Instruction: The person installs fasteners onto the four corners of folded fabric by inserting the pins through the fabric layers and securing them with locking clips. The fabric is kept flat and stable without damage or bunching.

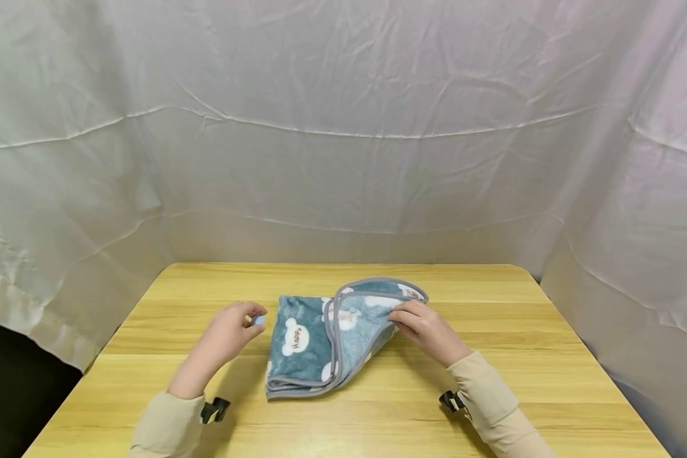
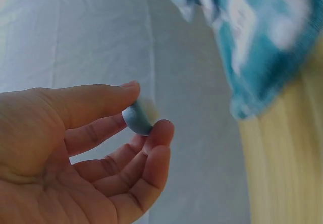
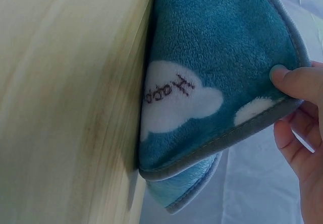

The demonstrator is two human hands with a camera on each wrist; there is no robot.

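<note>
A teal fleece blanket (image 1: 303, 356) with grey edging and white bear-head prints lies folded on the table, its right part lifted. Between thumb and fingers my right hand (image 1: 426, 327) pinches a corner of it. In the right wrist view the blanket (image 3: 212, 47) slopes up from the tabletop to that thumb. Left of the blanket, my left hand (image 1: 231, 331) pinches a small rounded object (image 2: 137, 119), light blue with a cream-coloured side, between thumb and fingertips. Its kind cannot be made out. The left hand stands apart from the blanket.
The wooden table (image 1: 492, 394) has rounded far corners. A pale cloth curtain (image 1: 343, 178) hangs behind it and along both sides. Each wrist carries a small black camera, such as the one at the left cuff (image 1: 214, 410).
</note>
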